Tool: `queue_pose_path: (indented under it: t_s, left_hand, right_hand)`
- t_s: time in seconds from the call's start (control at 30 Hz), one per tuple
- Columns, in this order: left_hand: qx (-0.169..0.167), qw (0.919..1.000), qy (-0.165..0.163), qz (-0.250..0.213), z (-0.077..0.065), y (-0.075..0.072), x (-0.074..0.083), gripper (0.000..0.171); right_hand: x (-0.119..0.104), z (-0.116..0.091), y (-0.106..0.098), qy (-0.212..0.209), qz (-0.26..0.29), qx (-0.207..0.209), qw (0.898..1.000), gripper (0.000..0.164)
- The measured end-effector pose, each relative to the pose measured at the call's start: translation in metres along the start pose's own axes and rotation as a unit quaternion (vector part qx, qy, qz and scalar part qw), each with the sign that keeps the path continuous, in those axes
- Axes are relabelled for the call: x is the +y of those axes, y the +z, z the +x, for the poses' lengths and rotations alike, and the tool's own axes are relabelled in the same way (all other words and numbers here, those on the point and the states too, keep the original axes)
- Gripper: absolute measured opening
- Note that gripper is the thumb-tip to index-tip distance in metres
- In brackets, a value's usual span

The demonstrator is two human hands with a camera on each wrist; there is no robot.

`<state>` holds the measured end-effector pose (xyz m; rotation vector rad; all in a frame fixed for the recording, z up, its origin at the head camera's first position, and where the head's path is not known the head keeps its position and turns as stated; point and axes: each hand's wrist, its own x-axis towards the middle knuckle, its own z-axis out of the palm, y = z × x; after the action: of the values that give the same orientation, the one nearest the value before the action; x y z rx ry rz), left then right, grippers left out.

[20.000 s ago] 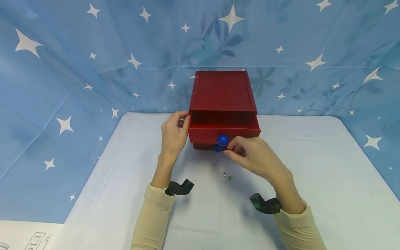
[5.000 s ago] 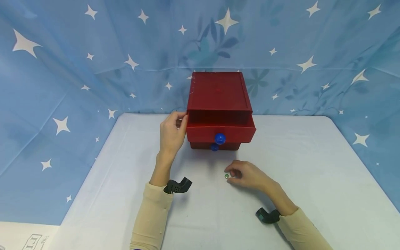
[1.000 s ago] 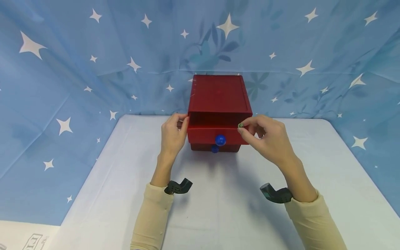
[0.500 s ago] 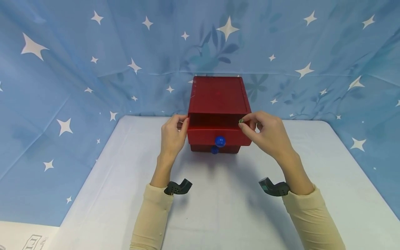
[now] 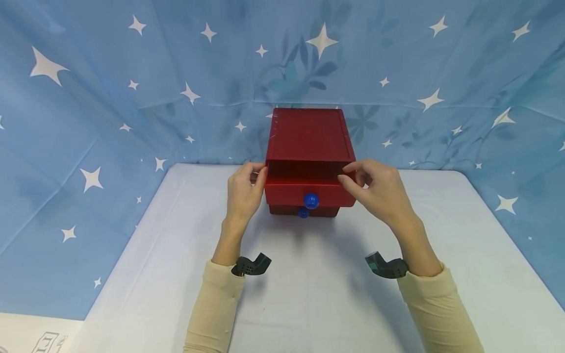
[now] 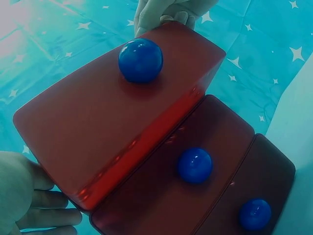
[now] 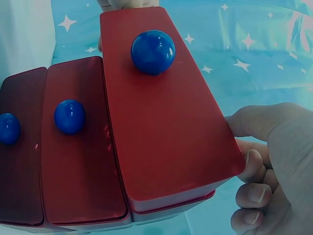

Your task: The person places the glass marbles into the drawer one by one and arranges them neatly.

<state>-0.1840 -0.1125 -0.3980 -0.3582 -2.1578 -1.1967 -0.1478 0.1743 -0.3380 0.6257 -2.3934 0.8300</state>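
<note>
A red drawer cabinet (image 5: 311, 135) stands at the back of the table, its top drawer (image 5: 284, 195) pulled out and bearing a round blue knob (image 5: 311, 200). My left hand (image 5: 244, 189) rests against the cabinet's left side by the pulled-out drawer; the left wrist view shows its fingers (image 6: 51, 215) fairly straight there. Over the drawer's right edge is my right hand (image 5: 375, 189), thumb and index finger apart, with nothing seen between them. No marble shows in any view now, and the drawer's floor is mostly hidden.
Two lower drawers are pushed in, with blue knobs (image 6: 194, 165) on their fronts. A white cloth (image 5: 291, 284) covers the table. Behind it hangs a blue star-patterned curtain (image 5: 198, 59), close to the cabinet's back.
My right hand took a small green marble from the table, carried it up to the drawer's right side and let go; the marble has gone from view. My left hand stayed at the cabinet.
</note>
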Motion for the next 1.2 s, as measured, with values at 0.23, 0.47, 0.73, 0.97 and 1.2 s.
queue_pose_path:
  t_s: [0.23,0.47,0.73,0.97,1.2]
  left_hand:
    - [-0.009,1.0000,-0.003,-0.002,0.000,-0.002,0.002,0.017]
    - [-0.015,0.9998,0.009,-0.006,0.002,-0.008,0.004,0.018]
    - [0.000,0.9997,0.012,-0.023,0.002,-0.021,0.012,0.019]
    - [-0.001,0.9996,0.015,-0.023,0.001,-0.034,0.028,0.018]
    - [-0.058,0.9968,0.019,-0.051,-0.002,-0.044,0.039,0.015]
  right_hand:
    - [0.000,-0.005,-0.001,-0.003,0.007,0.007,1.000,0.013]
    - [0.000,-0.013,-0.004,-0.004,0.016,0.015,1.000,0.010]
    - [0.000,-0.021,-0.006,0.007,0.021,0.020,1.000,0.010]
    - [0.004,-0.029,-0.009,0.032,0.030,0.021,0.999,0.012]
    - [0.008,-0.033,-0.010,0.041,0.031,0.022,0.998,0.012]
